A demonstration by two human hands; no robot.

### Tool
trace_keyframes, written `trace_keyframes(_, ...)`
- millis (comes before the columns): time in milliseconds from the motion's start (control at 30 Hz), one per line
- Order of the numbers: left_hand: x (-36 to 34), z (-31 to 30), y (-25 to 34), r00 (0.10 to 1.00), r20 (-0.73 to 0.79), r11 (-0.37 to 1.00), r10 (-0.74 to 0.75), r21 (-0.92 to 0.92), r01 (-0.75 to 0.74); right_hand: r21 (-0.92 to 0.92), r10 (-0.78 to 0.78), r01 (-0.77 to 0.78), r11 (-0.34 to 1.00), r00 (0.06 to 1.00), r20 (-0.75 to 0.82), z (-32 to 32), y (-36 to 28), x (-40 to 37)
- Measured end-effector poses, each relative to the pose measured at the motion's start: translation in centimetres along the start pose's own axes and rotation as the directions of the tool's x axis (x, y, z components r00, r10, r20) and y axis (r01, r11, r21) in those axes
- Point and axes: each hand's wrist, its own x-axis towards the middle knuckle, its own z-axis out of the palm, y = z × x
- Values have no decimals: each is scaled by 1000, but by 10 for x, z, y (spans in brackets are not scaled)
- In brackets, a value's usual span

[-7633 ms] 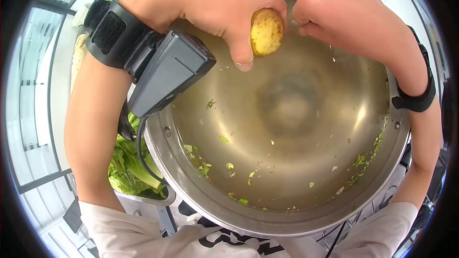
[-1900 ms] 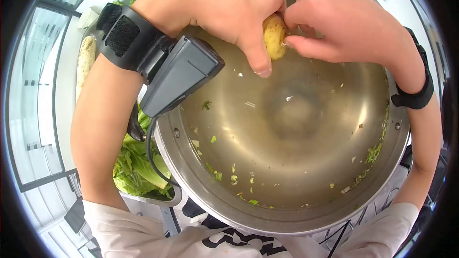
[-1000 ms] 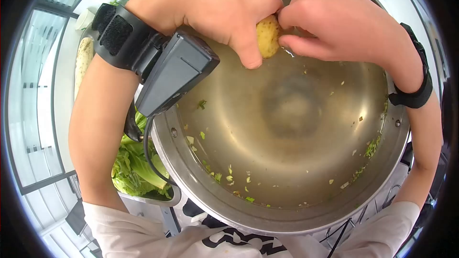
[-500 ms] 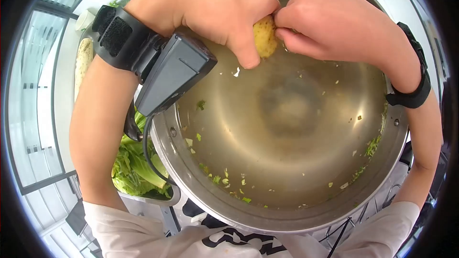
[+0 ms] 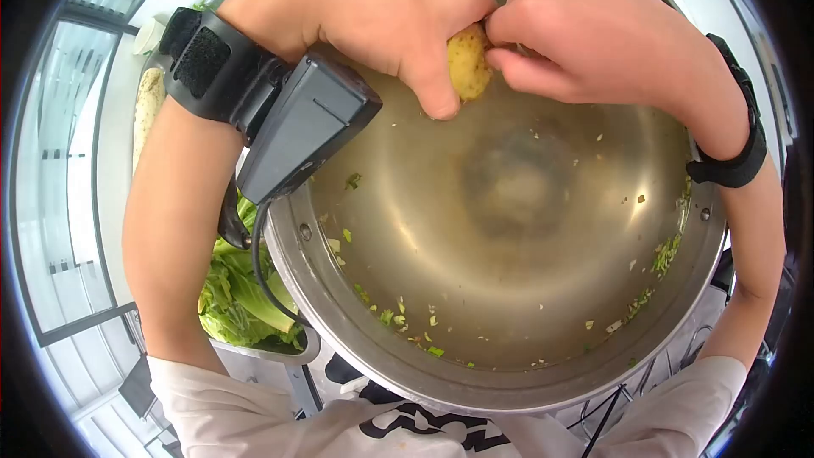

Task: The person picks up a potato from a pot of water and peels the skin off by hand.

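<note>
A yellow potato [image 5: 469,62] is gripped in my left hand [image 5: 381,8] above a large steel basin [image 5: 356,339] of cloudy water. My right hand [image 5: 585,30] presses its fingers against the potato's right side. Only the potato's lower half shows between the two hands. A black strap with a box-shaped device [image 5: 301,131] sits on my left wrist, and a black band [image 5: 733,165] circles my right wrist. Small green vegetable scraps [image 5: 398,318] float in the water near the basin's near rim.
Leafy green vegetables [image 5: 233,297] lie in a metal tray left of the basin. A white radish [image 5: 144,110] rests further back on the left. A white counter and glass panels run along the left side.
Over the last second my right hand's fingers have kept rubbing the potato, shifting slightly up. Both hands stay over the basin's far side. The floating scraps have drifted a little.
</note>
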Motion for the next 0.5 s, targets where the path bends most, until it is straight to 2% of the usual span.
trace_keyframes(33, 1, -13, 2, 991, 128, 989, 39, -148, -20, 6, -5, 5, 1000, 1000, -2, -1, -1, -1)
trace_keyframes(100, 1, -18, 11, 982, 189, 978, 13, -209, 27, -16, -6, 5, 1000, 1000, -24, 1, -2, -1)
trace_keyframes(133, -1, -9, 22, 990, 124, 989, -65, -124, 80, -42, 0, -1, 999, 999, -44, 6, -3, -1)
trace_keyframes(200, -4, -4, 22, 999, 48, 999, -25, -43, 27, -41, -28, 25, 999, 997, -69, 10, 2, -2)
trace_keyframes(233, -8, -3, 9, 995, 45, 995, 87, -41, -85, -13, -59, 59, 998, 995, -75, 12, 8, -3)
trace_keyframes(300, -6, -2, -3, 978, 50, 978, 202, -69, -198, 27, -108, 111, 994, 990, -90, 11, 15, -3)
trace_keyframes(433, -5, -3, -3, 985, 32, 982, 170, -93, -166, -45, -82, 79, 996, 993, -87, 6, 8, 0)
trace_keyframes(500, -6, -6, 8, 997, 45, 996, 69, -63, -66, -99, -48, 40, 994, 996, -77, 6, 4, 1)
